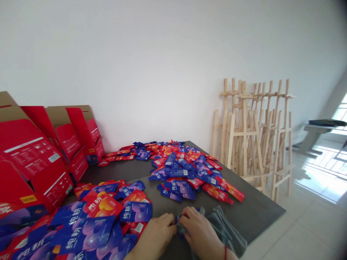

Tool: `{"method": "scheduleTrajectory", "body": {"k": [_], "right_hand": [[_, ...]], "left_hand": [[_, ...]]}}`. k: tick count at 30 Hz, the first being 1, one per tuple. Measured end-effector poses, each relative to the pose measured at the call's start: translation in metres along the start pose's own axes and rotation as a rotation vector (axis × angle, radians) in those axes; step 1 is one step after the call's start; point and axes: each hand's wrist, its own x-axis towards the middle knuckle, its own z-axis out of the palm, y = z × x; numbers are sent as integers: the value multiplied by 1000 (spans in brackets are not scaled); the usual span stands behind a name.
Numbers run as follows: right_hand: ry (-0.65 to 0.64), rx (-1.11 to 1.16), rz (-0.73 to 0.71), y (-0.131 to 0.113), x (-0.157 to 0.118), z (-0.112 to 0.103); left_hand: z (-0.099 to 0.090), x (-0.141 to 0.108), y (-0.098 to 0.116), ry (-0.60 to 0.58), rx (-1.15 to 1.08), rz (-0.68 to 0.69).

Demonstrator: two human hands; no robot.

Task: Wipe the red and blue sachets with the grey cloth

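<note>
My left hand (pixel 159 234) is closed, its thumb and fingers pinching the edge of a mostly covered blue pouch (pixel 176 218) just above the dark tabletop. Close beside it, my right hand (pixel 200 231) has its fingers curled around a bunched grey cloth (pixel 226 229), which lies against that pouch. The rest of the cloth spreads to the right of my right hand. Most of the pouch is hidden under my fingers. To the left of my left hand lies a pile of blue and red fruit-print pouches (pixel 89 233).
A second heap of blue and red pouches (pixel 184 169) covers the back of the dark table (pixel 260 207). Open red cardboard boxes (pixel 35 151) line the left side. Wooden easels (pixel 245 133) lean by the white wall, beyond the table's right edge.
</note>
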Motion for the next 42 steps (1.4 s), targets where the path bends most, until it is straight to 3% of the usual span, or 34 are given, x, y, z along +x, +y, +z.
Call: {"method": "scheduleTrajectory", "body": {"k": [5, 12, 19, 23, 27, 31, 42], "right_hand": [[-72, -96, 23, -2, 1, 8], [-10, -59, 124, 27, -17, 3], [59, -189, 302, 55, -11, -21], [32, -133, 220, 35, 3, -24], [-86, -110, 8, 4, 21, -5], [-127, -173, -40, -2, 30, 10], [42, -124, 222, 64, -2, -12]], "left_hand": [[5, -1, -3, -19, -6, -9], [1, 0, -2, -52, -38, -14], [-4, 1, -3, -69, -43, 4], [-4, 1, -3, -46, -21, 14], [1, 0, -3, -39, 2, 10], [3, 0, -4, -52, 18, 1], [1, 0, -2, -17, -29, 12]]}}
